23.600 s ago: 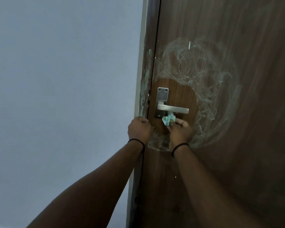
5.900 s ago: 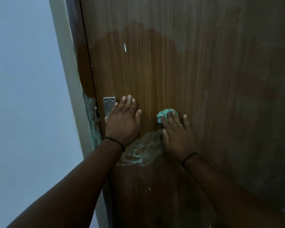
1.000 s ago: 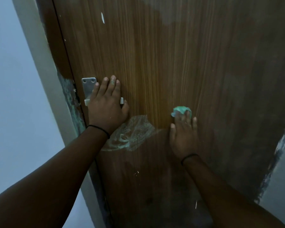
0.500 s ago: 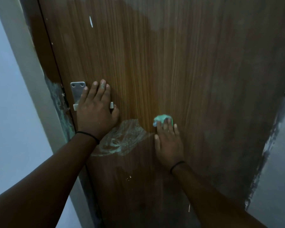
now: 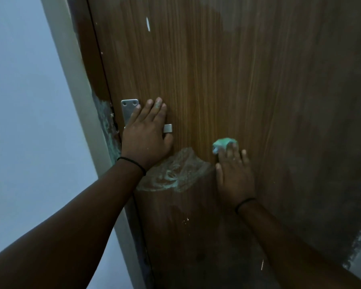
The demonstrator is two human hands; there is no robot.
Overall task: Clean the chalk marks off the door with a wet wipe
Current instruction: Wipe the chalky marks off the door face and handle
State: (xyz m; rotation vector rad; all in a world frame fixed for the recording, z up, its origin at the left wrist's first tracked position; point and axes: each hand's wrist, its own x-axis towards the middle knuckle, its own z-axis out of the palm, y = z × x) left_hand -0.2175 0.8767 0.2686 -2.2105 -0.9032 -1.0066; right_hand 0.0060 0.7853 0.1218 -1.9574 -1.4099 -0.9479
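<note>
While flat: left hand (image 5: 146, 138) covers the silver metal door handle (image 5: 167, 128).
Right hand (image 5: 234, 174): straight fingers press a crumpled green wet wipe (image 5: 222, 144) on the brown wooden door (image 5: 217, 80).
Between hands: whitish chalk smear (image 5: 173, 174).

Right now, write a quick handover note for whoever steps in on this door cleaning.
Left hand: flat on the door, covering the handle.
Right hand: straight fingers pressing the balled wet wipe to the door, right of the handle.
Done: the wide middle of the door reads clean.
Left: the chalk patch below the handle, between the hands; chalk smears on the frame beside the handle plate; a short white mark high up.
</note>
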